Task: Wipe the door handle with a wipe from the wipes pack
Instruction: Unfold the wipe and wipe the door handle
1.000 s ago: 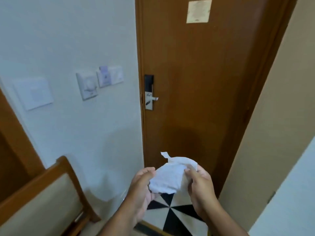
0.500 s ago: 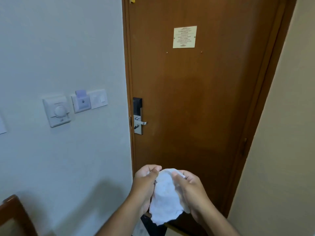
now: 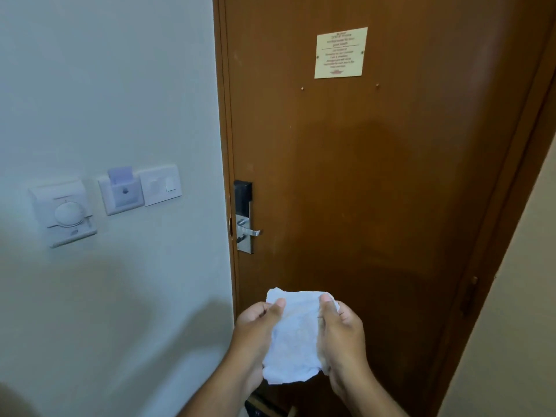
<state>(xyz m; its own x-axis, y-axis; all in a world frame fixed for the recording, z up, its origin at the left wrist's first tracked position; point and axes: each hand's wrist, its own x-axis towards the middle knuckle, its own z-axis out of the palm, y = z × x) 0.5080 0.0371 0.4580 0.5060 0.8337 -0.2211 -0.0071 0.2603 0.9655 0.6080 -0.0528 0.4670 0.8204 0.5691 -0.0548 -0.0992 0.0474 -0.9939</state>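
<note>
From the head camera, you hold the crumpled white wet wipe [image 3: 293, 338] spread between both hands, low in front of the brown wooden door [image 3: 376, 182]. It looks limp, light and probably damp, so bunch it into a pad before pressing. Your left hand [image 3: 255, 335] pinches its left edge under the thumb; your right hand [image 3: 341, 335] is closed on its right edge likewise. The silver lever door handle [image 3: 248, 232] sits above, well apart, untouched.
</note>
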